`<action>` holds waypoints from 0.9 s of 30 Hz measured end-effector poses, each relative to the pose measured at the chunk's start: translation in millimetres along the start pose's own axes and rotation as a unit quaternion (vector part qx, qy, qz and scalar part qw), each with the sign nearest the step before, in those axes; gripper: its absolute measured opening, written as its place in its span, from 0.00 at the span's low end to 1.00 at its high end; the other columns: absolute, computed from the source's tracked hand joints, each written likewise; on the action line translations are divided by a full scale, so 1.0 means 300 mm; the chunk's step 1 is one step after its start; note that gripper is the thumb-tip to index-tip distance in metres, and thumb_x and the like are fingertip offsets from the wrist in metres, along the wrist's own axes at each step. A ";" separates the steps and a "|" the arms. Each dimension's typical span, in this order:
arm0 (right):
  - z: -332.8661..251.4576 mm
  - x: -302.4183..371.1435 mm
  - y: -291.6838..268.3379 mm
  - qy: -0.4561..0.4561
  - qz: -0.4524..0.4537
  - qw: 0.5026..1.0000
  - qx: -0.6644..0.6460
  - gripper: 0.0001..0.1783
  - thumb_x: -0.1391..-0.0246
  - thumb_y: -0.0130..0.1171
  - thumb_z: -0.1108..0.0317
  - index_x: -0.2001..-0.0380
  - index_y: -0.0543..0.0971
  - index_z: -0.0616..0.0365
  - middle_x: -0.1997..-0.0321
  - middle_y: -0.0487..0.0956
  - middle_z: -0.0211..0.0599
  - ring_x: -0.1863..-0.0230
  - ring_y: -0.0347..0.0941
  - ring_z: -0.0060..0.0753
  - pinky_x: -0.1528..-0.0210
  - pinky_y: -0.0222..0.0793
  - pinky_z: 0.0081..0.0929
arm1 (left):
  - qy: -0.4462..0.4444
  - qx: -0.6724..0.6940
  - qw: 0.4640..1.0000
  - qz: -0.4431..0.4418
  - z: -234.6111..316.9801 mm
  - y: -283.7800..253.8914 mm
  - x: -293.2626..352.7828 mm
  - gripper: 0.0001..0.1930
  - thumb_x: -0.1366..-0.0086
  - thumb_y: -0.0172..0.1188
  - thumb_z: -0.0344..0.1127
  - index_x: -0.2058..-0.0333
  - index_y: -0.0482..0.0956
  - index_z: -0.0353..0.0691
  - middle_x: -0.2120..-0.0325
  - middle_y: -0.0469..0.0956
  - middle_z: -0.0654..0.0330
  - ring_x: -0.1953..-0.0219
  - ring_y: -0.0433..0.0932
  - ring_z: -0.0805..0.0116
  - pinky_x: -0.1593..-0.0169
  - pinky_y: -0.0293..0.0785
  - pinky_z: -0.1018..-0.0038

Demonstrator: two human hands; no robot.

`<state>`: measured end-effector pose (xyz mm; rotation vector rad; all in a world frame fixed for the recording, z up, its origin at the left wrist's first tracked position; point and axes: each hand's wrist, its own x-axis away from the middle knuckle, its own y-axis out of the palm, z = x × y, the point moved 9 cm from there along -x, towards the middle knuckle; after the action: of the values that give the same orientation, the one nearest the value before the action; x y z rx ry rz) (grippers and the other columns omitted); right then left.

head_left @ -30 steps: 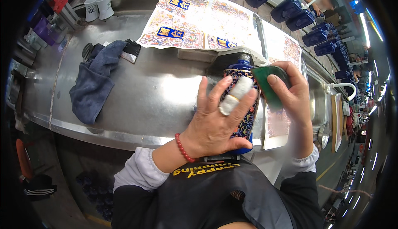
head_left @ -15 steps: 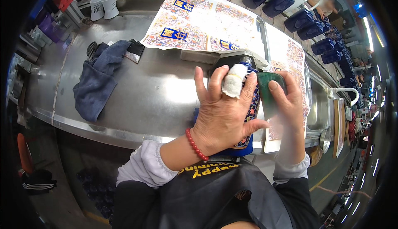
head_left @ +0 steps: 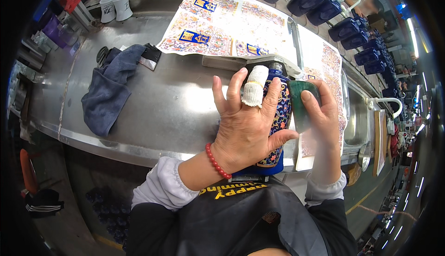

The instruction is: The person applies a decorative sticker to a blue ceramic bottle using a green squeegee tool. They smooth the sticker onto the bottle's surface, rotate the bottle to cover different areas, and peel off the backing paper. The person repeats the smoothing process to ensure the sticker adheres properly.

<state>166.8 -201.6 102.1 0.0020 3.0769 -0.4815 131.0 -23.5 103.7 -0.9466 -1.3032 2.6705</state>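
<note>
The spread left hand (head_left: 245,128) has shifted left over the floral-patterned bottle (head_left: 282,111); right of it, the right hand (head_left: 323,114) pinches a green scraper (head_left: 296,97).

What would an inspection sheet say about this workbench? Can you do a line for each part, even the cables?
Surface: shiny steel bench with bright reflections.
Job's things: patterned blue bottle, partly hidden by the left hand; green scraper close to its right side, contact unclear.
Clutter: blue-grey cloth at left; large patterned sheet at the back.
Grip: left hand spread over the bottle, one finger in a white wrap; right hand pinches the scraper.
Cables: none certain; small cord-like line at lower right, too unclear to tell.
Surroundings: dark blue bottles behind; sink at right; another person, partly visible.
</note>
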 end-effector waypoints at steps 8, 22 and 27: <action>0.001 -0.001 0.009 -0.006 -0.003 1.000 -0.019 0.12 0.33 0.59 0.67 0.52 0.74 0.63 0.64 0.80 0.31 0.68 0.77 0.18 0.67 0.74 0.17 | 0.034 0.013 0.999 -0.015 0.037 -0.006 0.017 0.48 0.35 0.41 0.77 0.33 0.68 0.40 0.36 0.64 0.48 0.31 0.48 0.40 0.33 0.33 0.30; 0.032 0.001 -0.001 0.009 0.012 0.999 -0.029 0.13 0.33 0.60 0.65 0.52 0.75 0.62 0.63 0.79 0.29 0.64 0.74 0.15 0.62 0.73 0.16 | -0.007 0.028 0.999 -0.041 -0.022 0.017 0.028 0.48 0.36 0.43 0.76 0.32 0.67 0.40 0.35 0.60 0.39 0.33 0.50 0.38 0.36 0.40 0.26; 0.034 0.008 -0.005 0.004 0.008 1.000 -0.027 0.13 0.33 0.60 0.65 0.52 0.75 0.62 0.63 0.79 0.29 0.63 0.74 0.15 0.62 0.72 0.15 | 0.008 0.035 0.999 -0.020 0.004 0.005 0.015 0.49 0.35 0.41 0.77 0.32 0.65 0.39 0.34 0.61 0.44 0.32 0.50 0.37 0.35 0.39 0.27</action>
<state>164.8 -206.3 92.7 0.0279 3.0935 -0.3978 127.2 -24.1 100.9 -0.9217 -1.2024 2.6533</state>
